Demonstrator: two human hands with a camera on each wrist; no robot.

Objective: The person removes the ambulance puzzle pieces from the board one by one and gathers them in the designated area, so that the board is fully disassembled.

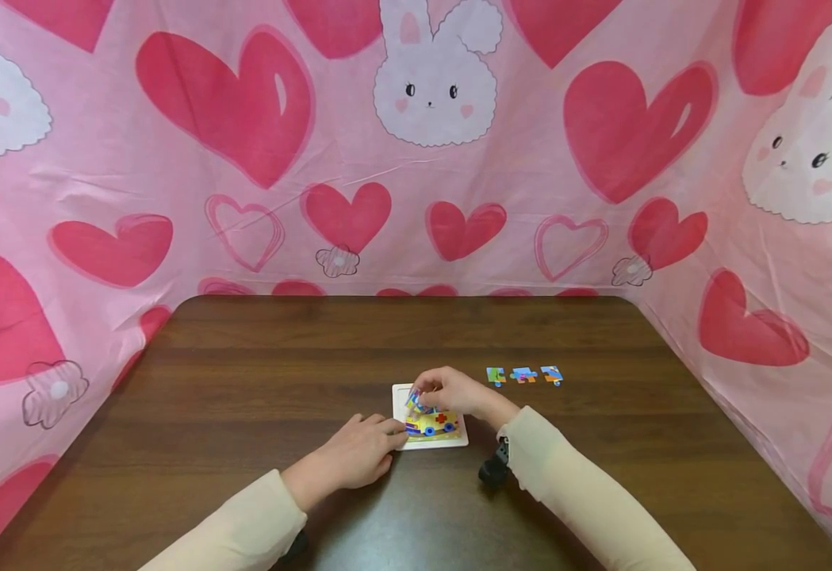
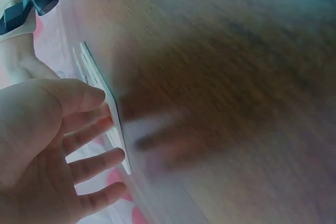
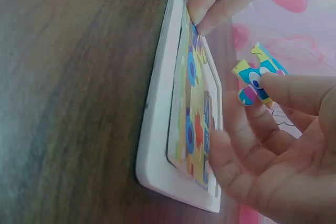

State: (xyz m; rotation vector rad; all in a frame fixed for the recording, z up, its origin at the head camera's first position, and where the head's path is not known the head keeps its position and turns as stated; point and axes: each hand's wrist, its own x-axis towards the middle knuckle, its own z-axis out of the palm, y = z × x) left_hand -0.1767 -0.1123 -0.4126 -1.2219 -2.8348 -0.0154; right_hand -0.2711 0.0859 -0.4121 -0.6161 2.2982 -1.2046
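A small white puzzle tray (image 1: 432, 446) lies on the table with assembled pieces showing a yellow ambulance (image 1: 433, 426) in its near part. Between thumb and fingers, my right hand (image 1: 454, 390) pinches a puzzle piece (image 3: 254, 80) with cartoon eyes on blue and yellow, raised over the tray's far part. Other fingers of that hand reach down close to the laid pieces in the right wrist view. My left hand (image 1: 360, 452) rests at the tray's left edge, its fingers extended and fingertips on the near left corner of the picture.
Three loose puzzle pieces (image 1: 523, 375) lie in a row on the brown wooden table (image 1: 280, 365), right of and beyond the tray. A pink cloth with hearts and rabbits (image 1: 401, 174) hangs around the back and sides. Each wrist carries a dark camera (image 1: 492, 469).
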